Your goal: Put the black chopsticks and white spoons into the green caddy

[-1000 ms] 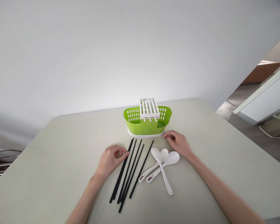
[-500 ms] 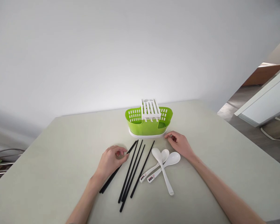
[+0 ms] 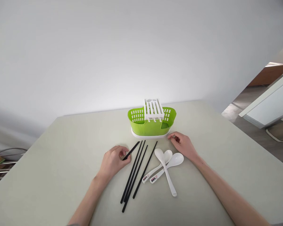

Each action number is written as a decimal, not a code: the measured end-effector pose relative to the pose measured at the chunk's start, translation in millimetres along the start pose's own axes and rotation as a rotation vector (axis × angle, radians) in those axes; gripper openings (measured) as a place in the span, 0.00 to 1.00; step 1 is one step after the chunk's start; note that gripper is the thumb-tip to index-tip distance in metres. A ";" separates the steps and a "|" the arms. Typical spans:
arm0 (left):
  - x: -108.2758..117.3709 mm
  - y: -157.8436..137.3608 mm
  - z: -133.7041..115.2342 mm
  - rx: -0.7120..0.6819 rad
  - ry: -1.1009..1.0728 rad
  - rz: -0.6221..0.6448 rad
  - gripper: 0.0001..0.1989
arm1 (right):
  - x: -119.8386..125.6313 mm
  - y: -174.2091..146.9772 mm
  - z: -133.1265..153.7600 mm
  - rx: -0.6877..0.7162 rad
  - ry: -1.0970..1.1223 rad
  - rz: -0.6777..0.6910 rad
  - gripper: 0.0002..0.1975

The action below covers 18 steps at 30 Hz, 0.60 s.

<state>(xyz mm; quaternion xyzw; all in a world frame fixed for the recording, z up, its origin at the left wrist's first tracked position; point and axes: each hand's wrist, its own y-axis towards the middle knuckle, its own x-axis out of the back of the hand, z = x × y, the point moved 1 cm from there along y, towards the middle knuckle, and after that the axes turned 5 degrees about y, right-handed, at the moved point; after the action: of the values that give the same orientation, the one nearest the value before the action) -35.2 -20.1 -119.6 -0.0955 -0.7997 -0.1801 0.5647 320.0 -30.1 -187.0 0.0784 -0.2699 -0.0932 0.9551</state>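
My left hand [image 3: 116, 160] is closed on black chopsticks [image 3: 132, 149]. Their tips stick out past its thumb and forefinger, and the rest is hidden behind the hand. To its right, several more black chopsticks [image 3: 134, 172] lie on the table. My right hand [image 3: 182, 146] rests on the tabletop with loosely bent fingers and nothing visible in them. Its forefinger is close to the white base [image 3: 151, 137] of a green basket [image 3: 148, 128]; I cannot tell if they touch. Three white spoons [image 3: 168, 179] lie crossed between my hands.
A white slatted rack [image 3: 154, 110] with small hooks spans the basket's middle. Behind the pale table [image 3: 68, 150] rises a plain wall [image 3: 122, 56]. Metal bars [image 3: 2, 171] show past the left edge, and a white panel [image 3: 271, 100] stands beyond the right.
The lower ends of the chopsticks at my left hand no longer show below it; that hand has closed on them. My right hand has stayed by the basket. The view has shifted slightly.
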 end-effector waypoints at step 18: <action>1.6 1.8 2.8 -0.001 -0.170 -0.041 0.17 | -0.4 0.1 -1.1 0.013 -0.016 -0.004 0.12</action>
<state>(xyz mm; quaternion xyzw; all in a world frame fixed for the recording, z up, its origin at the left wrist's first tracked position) -37.6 -17.5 -118.5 -0.0943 -0.8464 -0.1830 0.4912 320.3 -29.8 -188.2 0.0846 -0.2782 -0.0937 0.9522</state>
